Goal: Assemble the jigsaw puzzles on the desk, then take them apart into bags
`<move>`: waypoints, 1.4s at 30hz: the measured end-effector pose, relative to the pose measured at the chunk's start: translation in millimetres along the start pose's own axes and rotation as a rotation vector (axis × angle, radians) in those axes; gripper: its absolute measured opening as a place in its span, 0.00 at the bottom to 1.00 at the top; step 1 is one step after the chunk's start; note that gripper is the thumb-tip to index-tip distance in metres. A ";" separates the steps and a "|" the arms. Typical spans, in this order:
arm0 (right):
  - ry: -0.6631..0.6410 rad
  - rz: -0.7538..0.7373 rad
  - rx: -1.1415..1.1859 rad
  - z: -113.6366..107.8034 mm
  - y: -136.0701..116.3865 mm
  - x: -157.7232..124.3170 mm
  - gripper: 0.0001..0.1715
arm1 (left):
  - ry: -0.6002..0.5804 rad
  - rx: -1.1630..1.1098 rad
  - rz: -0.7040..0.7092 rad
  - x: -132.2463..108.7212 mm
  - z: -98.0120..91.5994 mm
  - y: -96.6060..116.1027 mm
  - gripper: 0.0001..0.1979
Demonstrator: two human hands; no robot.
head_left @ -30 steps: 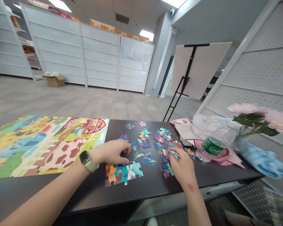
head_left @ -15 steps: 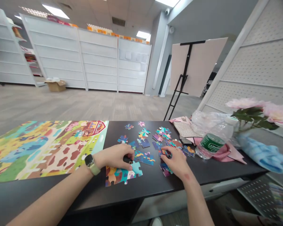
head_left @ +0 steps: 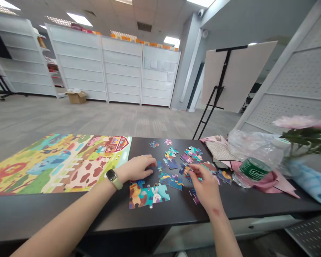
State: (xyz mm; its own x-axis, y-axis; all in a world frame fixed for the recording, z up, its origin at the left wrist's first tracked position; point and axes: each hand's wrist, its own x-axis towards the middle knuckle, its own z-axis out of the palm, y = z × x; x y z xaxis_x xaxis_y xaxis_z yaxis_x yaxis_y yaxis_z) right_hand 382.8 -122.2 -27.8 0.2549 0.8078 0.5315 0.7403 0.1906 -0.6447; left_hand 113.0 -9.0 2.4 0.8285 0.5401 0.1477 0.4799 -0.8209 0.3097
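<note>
A dark table carries a colourful jigsaw. Nearest my left hand lies an assembled jigsaw section with a white rabbit, just below its curled fingers. My left wrist wears a smartwatch. A second joined section sits to the right. My right hand is over a scatter of loose jigsaw pieces, its thumb and fingers pinched on a small piece. A printed farm picture sheet lies flat to the left.
Right of the pieces are a plastic water bottle, a crumpled plastic bag, a pink cloth and a patterned cloth. Pink flowers and a blue cloth stand farther right. The table's front edge runs close below my forearms.
My view has swung slightly, shifting the scene rightward. My left hand has drawn back from the rabbit section, and my right hand has moved among the loose pieces.
</note>
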 end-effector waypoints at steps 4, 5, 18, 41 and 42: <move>-0.007 0.015 0.049 14.9 -6.3 -8.2 0.13 | -0.020 -0.017 0.087 1.1 11.5 11.2 0.16; 0.011 0.017 0.050 17.6 -5.4 -9.4 0.13 | -0.021 -0.014 0.096 1.4 13.7 12.3 0.16; 0.022 0.084 0.110 19.2 1.4 -13.7 0.15 | 0.101 0.153 -0.145 4.2 13.4 -15.2 0.14; -0.291 -0.115 -0.305 22.5 -6.3 -11.9 0.13 | 0.235 -0.083 -0.243 8.3 16.6 -19.1 0.14; -0.272 -0.105 -0.318 21.6 -2.9 -11.4 0.13 | 0.265 -0.052 -0.257 7.9 15.9 -20.6 0.13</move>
State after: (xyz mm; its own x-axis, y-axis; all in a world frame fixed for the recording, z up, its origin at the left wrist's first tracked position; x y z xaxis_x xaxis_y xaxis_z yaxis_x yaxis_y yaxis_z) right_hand 364.3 -119.9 -44.0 0.0262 0.9187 0.3940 0.9191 0.1329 -0.3709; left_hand 114.3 9.3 -17.7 0.5761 0.7622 0.2952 0.6415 -0.6454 0.4146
